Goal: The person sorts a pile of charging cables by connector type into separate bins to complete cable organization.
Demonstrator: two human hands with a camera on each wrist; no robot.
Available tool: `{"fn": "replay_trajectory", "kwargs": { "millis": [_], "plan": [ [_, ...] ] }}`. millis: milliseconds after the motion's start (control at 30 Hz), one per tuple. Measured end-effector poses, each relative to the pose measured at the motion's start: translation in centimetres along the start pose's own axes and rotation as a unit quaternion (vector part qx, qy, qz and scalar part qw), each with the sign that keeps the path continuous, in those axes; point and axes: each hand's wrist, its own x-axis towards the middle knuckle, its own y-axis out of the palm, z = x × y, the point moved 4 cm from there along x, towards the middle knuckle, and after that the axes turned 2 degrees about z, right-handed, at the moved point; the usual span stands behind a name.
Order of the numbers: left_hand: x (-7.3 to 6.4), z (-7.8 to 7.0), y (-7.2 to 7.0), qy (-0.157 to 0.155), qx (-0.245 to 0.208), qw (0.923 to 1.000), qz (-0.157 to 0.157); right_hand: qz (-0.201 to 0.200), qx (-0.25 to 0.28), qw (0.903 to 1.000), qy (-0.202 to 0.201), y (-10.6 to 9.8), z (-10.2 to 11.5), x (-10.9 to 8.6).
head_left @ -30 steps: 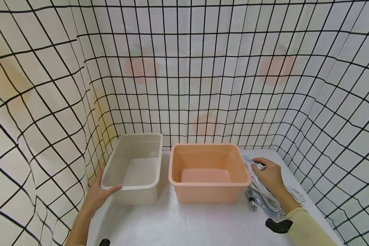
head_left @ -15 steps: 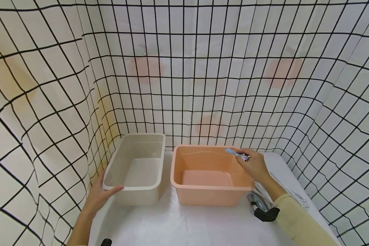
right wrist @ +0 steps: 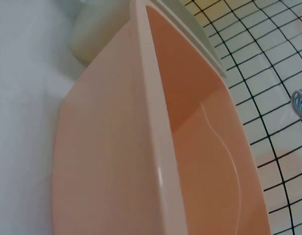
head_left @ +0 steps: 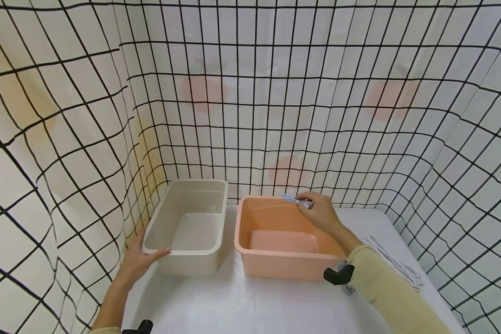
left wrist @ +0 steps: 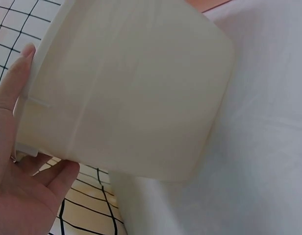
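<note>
My left hand grips the near left corner of a beige plastic bin, the thumb over its rim. In the left wrist view, the fingers curl against the bin's outer side. My right hand pinches a bundled light blue and white cable above the back right part of a peach plastic bin. One looped end of the cable sticks out leftward past the fingertips. At the right edge of the right wrist view, the cable's loop shows against the mesh. Inside both bins, the visible floor is bare.
Coiled white cables lie on the white-covered table to the right, partly behind my right sleeve. Another cable bundle peeks out below the right wrist camera. Black mesh lines the back and both sides.
My right hand has lifted the bundled cable from the pile at the right and carried it left, over the peach bin. The left hand keeps its grip on the beige bin.
</note>
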Motion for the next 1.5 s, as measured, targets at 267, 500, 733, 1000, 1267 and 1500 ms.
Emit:
{"fn": "replay_trajectory", "kwargs": {
  "millis": [267, 500, 733, 1000, 1267, 1500],
  "plan": [
    [-0.1, 0.2, 0.2, -0.019, 0.006, 0.9998, 0.009, 0.042, 0.035, 0.9985, -0.007, 3.4, 1.4, 2.8],
    [0.4, 0.2, 0.2, -0.015, 0.004, 0.9998, 0.010, 0.079, 0.041, 0.9960, -0.001, 6.0, 2.3, 5.1],
    [0.4, 0.6, 0.4, 0.002, -0.006, 1.0000, 0.004, 0.100, 0.046, 0.9939, -0.004, 8.1, 3.6, 7.0],
    [0.3, 0.7, 0.3, 0.003, -0.015, 0.9999, -0.007, 0.130, 0.052, 0.9901, 0.000, 10.4, 5.1, 8.8],
    [0.3, 0.9, 0.3, -0.005, -0.031, 0.9995, -0.005, 0.133, 0.071, 0.9885, -0.007, 12.7, 6.6, 10.4],
    [0.3, 1.1, 0.2, 0.002, -0.025, 0.9997, -0.005, 0.158, 0.062, 0.9855, -0.001, 14.5, 7.8, 11.4]
  ]
}}
